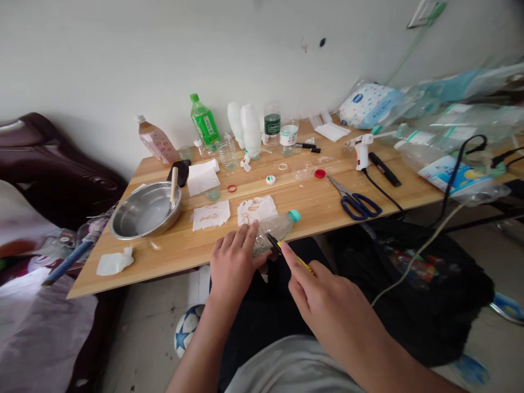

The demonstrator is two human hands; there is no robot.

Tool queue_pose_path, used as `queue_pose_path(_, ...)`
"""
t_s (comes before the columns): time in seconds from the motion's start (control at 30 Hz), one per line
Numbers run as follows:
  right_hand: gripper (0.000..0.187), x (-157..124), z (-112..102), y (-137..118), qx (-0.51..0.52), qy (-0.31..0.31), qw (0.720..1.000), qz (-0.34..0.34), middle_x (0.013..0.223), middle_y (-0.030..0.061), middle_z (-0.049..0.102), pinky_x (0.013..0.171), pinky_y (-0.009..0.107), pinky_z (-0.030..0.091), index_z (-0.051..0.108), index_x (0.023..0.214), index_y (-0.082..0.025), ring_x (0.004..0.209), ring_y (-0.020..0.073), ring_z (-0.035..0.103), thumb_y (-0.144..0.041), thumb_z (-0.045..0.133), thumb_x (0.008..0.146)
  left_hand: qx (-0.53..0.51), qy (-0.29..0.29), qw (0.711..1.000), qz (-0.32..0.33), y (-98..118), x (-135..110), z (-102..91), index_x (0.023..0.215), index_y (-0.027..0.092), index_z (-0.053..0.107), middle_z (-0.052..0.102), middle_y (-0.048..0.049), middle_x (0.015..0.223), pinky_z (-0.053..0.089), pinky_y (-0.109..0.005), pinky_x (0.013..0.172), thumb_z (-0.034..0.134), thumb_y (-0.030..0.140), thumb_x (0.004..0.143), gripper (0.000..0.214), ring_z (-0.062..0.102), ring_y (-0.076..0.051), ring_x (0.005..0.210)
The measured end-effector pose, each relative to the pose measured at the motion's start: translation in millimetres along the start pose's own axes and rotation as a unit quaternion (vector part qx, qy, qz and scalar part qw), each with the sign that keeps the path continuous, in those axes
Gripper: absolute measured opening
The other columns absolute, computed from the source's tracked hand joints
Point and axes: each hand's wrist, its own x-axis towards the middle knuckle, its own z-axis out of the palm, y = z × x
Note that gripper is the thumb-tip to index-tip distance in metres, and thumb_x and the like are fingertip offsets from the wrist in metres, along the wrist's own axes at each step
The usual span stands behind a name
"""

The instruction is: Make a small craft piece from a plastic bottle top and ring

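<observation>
The left hand (233, 262) is wrapped tight on a clear plastic bottle (275, 229) lying at the near worktop (172, 251) edge. The right hand (323, 295) pinches a yellow craft knife (286, 252) against it. Best to press the bottle flat and cut slowly, away from fingers.

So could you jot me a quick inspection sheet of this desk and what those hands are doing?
Surface: wooden table, stained paper pieces.
Job's things: clear bottle lying at the near edge; yellow tool tip against it.
Clutter: metal bowl, scissors, glue gun, green bottle, loose caps.
Hands: left hand presses the bottle; right hand grips the tool.
Cables: black cord from the glue gun.
Surroundings: white wall, plastic bags.
</observation>
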Motion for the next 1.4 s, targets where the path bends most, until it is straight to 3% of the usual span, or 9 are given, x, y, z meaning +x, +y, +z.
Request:
queue_pose_path(0.3, 0.053, 3.3, -6.2, -9.9, -0.043, -0.043, 0.998, 0.012, 0.064, 0.0011, 0.059, 0.039, 0.024, 0.028, 0.056, 0.142, -0.017, 0.039, 0.0138, 0.056, -0.016, 0.051, 0.090, 0.007, -0.005, 1.000, -0.014, 3.2, -2.7, 1.6, 0.142, 0.020, 0.052, 0.067, -0.0095, 0.134, 0.050, -0.040, 0.089, 0.060, 0.050, 0.092, 0.060, 0.066, -0.027, 0.109)
queue_pose_path(0.53, 0.047, -1.4, -10.5, -4.4, -0.012, -0.024, 1.000, 0.015, 0.064, -0.0008, 0.055, 0.040, 0.027, 0.029, 0.054, 0.143, -0.017, 0.040, 0.0145, 0.056, -0.019, 0.038, 0.098, 0.010, -0.016, 1.000, -0.020, 4.8, -2.3, -1.0, 0.142, 0.018, 0.052, 0.066, -0.0077, 0.135, 0.050, -0.041, 0.089, 0.061, 0.051, 0.091, 0.062, 0.065, -0.027, 0.110)
queue_pose_path(0.73, 0.047, -6.2, -5.9, -5.1, 0.039, 0.005, 0.999, 0.011, 0.067, -0.0013, 0.054, 0.043, 0.029, 0.034, 0.049, 0.145, -0.015, 0.044, 0.0150, 0.057, -0.022, 0.030, 0.103, 0.012, -0.014, 0.999, -0.033, 6.1, -2.7, -1.2, 0.143, 0.014, 0.050, 0.067, -0.0126, 0.132, 0.050, -0.041, 0.089, 0.062, 0.054, 0.088, 0.069, 0.066, -0.029, 0.110)
queue_pose_path(0.93, 0.047, -5.9, 3.1, -11.5, 0.036, 0.002, 0.999, 0.010, 0.068, -0.0010, 0.054, 0.042, 0.029, 0.034, 0.049, 0.145, -0.016, 0.044, 0.0157, 0.058, -0.021, 0.030, 0.103, 0.011, -0.004, 0.999, -0.049, 10.0, -4.2, -0.5, 0.136, 0.009, 0.055, 0.068, -0.0169, 0.129, 0.051, -0.041, 0.089, 0.059, 0.055, 0.090, 0.064, 0.066, -0.031, 0.110)
queue_pose_path(1.4, 0.048, -4.8, 6.6, -13.2, 0.017, -0.015, 1.000, 0.013, 0.068, -0.0005, 0.055, 0.041, 0.028, 0.034, 0.050, 0.145, -0.017, 0.044, 0.0148, 0.058, -0.017, 0.036, 0.099, -0.006, 0.002, 0.999, -0.039, 9.2, -5.6, 0.8, 0.139, 0.009, 0.052, 0.063, -0.0145, 0.139, 0.049, -0.042, 0.096, 0.065, 0.046, 0.090, 0.063, 0.062, -0.029, 0.120)
